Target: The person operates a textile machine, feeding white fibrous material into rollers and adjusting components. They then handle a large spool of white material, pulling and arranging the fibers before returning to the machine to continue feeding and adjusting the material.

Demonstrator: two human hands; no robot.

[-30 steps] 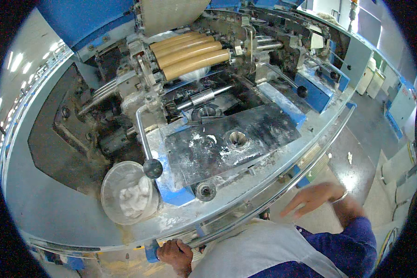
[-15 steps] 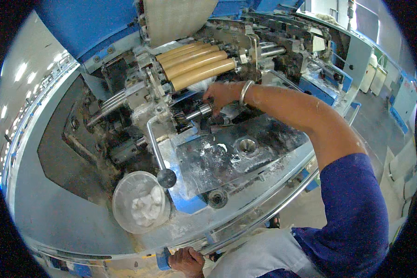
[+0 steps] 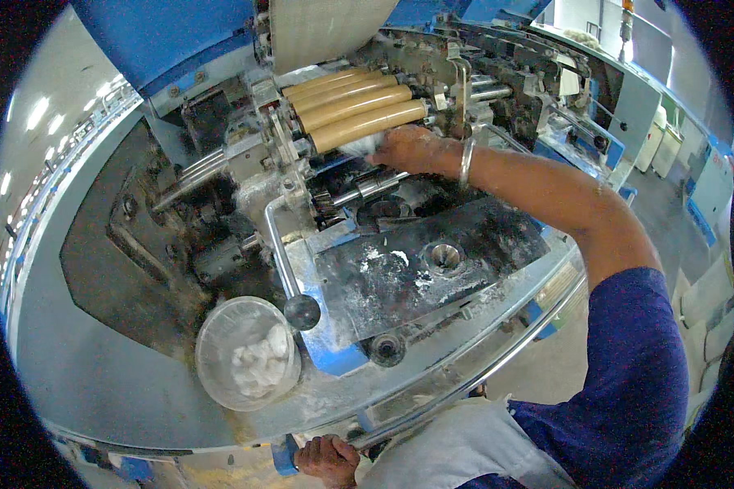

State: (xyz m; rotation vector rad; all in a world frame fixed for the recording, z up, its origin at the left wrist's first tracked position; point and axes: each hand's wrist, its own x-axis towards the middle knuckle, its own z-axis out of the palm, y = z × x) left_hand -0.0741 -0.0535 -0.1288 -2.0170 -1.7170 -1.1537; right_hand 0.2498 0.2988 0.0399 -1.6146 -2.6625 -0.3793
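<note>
Moved right hand (image 3: 416,151) up from steel shaft (image 3: 371,189) to white fibre (image 3: 359,147) below tan rollers (image 3: 367,127), upper centre of frame, so now at the material; cannot tell if pinching it; curling left hand (image 3: 328,461) around metal rail (image 3: 506,356), lower centre

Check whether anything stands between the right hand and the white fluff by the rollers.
Nothing visible does: the right hand is at the white fluff. In the picture, the tan rollers lie above the fluff and the metal rod below, neither between them. Whether the hand grips it is unclear.
</note>
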